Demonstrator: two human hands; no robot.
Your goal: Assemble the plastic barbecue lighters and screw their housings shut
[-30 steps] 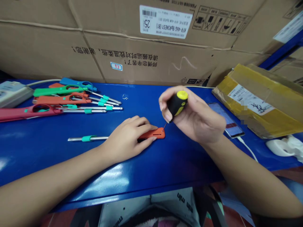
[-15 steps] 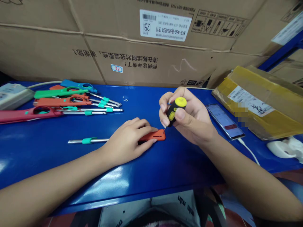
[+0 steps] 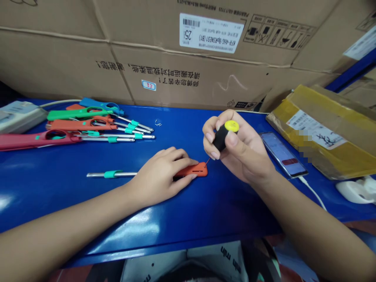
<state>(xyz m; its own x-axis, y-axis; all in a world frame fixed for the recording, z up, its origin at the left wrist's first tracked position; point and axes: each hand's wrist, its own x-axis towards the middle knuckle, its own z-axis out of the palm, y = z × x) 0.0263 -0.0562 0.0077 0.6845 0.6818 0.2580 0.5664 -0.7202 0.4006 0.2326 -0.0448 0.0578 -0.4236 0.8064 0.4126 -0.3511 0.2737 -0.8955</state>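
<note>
An orange stick lighter (image 3: 200,169) lies on the blue table, its long metal tube with a teal sleeve pointing left. My left hand (image 3: 164,172) is closed over its handle, thumb and fingers along the sides, hiding the middle of it. In my right hand (image 3: 243,147) is a short, stubby black and yellow screwdriver (image 3: 222,138), gripped between thumb and fingers. It tilts, with its thin shaft running down to the end of the orange handle. Whether the tip sits in a screw is too small to tell.
At the left lie several stick lighters in red, orange, green and blue (image 3: 85,124), beside a white power strip (image 3: 20,115). Small screws (image 3: 158,123) lie near the tubes. A phone (image 3: 283,154) and a taped carton (image 3: 323,129) are on the right. Large cardboard (image 3: 158,58) stands behind.
The screwdriver has turned in my right hand, its yellow side patch now out of sight, and its handle stands slightly farther from the lighter. My left hand keeps its hold. The view has shifted slightly.
</note>
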